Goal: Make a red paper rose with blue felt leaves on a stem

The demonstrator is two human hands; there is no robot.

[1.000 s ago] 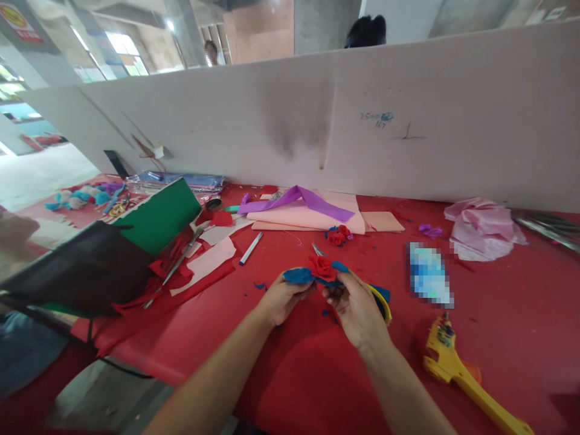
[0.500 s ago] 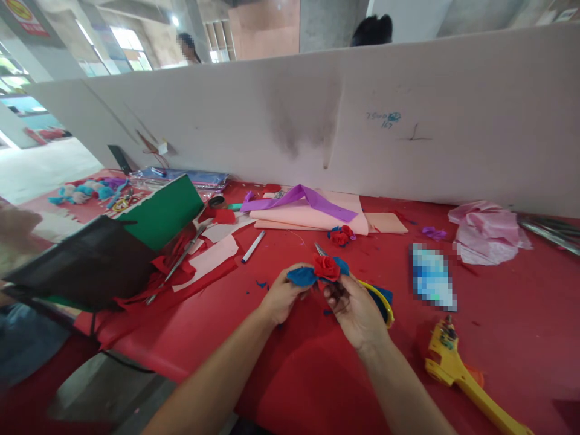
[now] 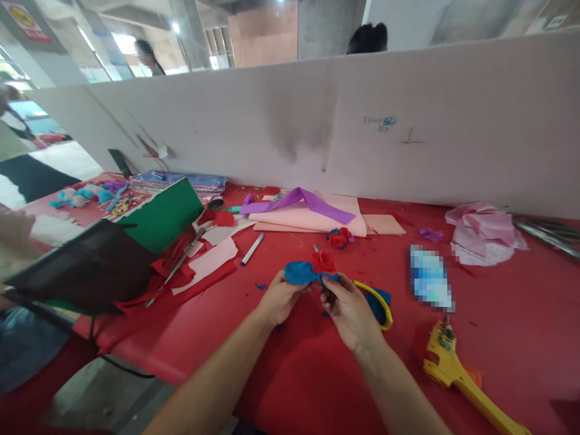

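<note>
Both my hands hold a small felt flower point(image 3: 322, 261), a red rose on blue petals point(image 3: 299, 272), just above the red table point(image 3: 281, 362). My left hand point(image 3: 281, 299) pinches the blue petal from the left. My right hand point(image 3: 347, 308) grips the flower's base from the right, fingers curled. A yellow headband point(image 3: 378, 296) with blue felt lies right behind my right hand. A second small red and blue flower point(image 3: 339, 237) rests farther back.
A yellow glue gun point(image 3: 462, 374) lies at the right front. Pink and purple felt sheets point(image 3: 312, 214), a pen point(image 3: 252, 248), scissors, red scraps, a green sheet point(image 3: 163, 214) and a black bag point(image 3: 86, 266) lie left and behind. Crumpled pink paper point(image 3: 484, 232) sits right. A white partition point(image 3: 317, 115) closes the back.
The flower has been turned and lowered slightly between my hands, and my right fingers have closed tighter under it. A person has come into view at far left.
</note>
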